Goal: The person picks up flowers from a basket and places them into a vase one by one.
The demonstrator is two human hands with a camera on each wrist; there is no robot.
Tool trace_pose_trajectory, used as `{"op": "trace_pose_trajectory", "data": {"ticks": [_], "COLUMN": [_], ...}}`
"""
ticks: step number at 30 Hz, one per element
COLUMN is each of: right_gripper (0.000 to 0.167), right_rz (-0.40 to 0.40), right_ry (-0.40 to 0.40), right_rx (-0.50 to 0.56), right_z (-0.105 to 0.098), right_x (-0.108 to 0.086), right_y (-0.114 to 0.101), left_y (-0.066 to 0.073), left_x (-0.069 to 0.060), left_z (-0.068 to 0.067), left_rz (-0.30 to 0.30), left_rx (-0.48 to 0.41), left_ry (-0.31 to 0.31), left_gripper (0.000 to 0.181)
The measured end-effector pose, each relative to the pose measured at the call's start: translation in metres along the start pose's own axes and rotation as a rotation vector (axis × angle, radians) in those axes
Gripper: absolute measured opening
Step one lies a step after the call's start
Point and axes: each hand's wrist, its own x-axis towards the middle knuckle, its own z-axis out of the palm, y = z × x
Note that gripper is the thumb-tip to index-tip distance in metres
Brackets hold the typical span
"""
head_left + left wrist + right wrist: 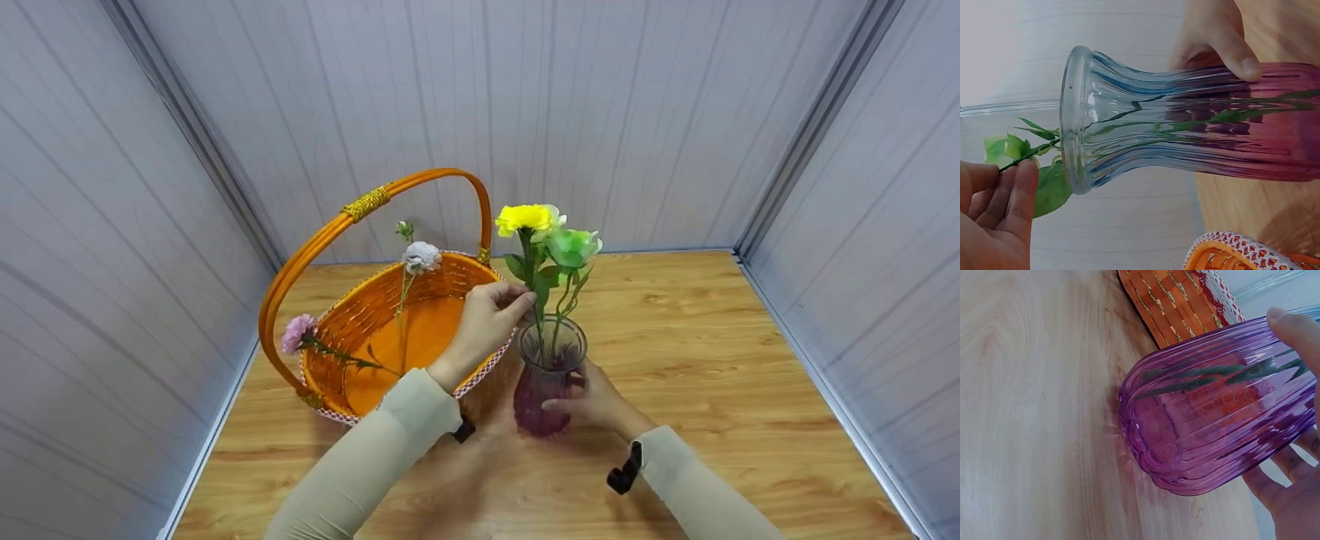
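A ribbed glass vase [541, 401], clear at its rim and purple-pink below, stands on the wooden table. My right hand [600, 401] grips its body from the right, thumb in front; the right wrist view shows the fingers round the far side of the vase [1202, 422]. Just above the rim, my left hand [487, 319] pinches the leafy stem of a yellow carnation [523, 218] between thumb and fingers. Beside it, a green-and-white rose [572, 249] rises from the vase. Green stems [1224, 115] show through the glass in the left wrist view.
An orange woven basket [424, 322] with a tall arched handle [315, 244] stands left of the vase. A pink flower [300, 332] and a white flower [421, 256] lean on its rim. Pale panel walls [525, 112] surround the table [690, 360].
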Motion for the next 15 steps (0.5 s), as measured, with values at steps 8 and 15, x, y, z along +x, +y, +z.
{"op": "trace_pose_trajectory", "data": {"ticks": [8, 15], "right_gripper": [0.095, 0.094], "right_rz": [0.022, 0.022], "right_ry": [-0.013, -0.017], "right_rx": [-0.011, -0.012], "right_z": [-0.0008, -0.0029], "right_x": [-0.0009, -0.0007], "right_y": [0.0011, -0.0011], "left_y": [-0.0028, -0.0044], "left_x": [-0.0025, 0.0005], "left_z": [0.0015, -0.0001], "left_rz": [-0.066, -0.070], "left_rx": [0.053, 0.157], "left_ry": [-0.114, -0.175], "left_gripper": [0.016, 0.016]}}
